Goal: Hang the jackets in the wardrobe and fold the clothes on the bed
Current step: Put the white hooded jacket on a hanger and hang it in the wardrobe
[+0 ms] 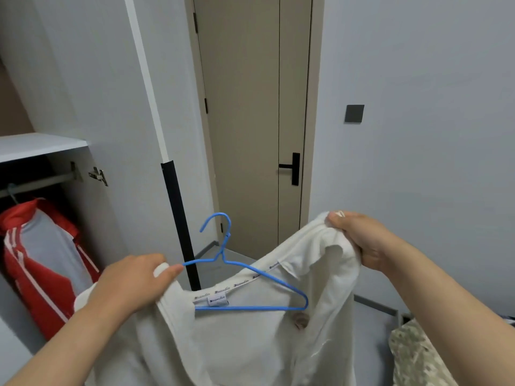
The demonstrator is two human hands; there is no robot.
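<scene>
I hold a white jacket (237, 338) up in front of me, its collar and label facing me. A blue wire hanger (245, 274) sits inside the neck opening, its hook pointing up. My left hand (133, 282) grips the jacket's left shoulder together with the hanger's left end. My right hand (359, 240) pinches the right side of the collar and lifts it higher. The hanger's right end lies inside the jacket, below the lifted collar. At the left, the open wardrobe (41, 146) holds a red and grey jacket (41, 260) hanging from its rail (36, 182).
The wardrobe's open door (111, 107) with a black edge strip (178, 218) stands just behind the hanger. A closed beige room door (250, 121) with a black handle is ahead. A patterned bed cover (418, 358) shows at the lower right.
</scene>
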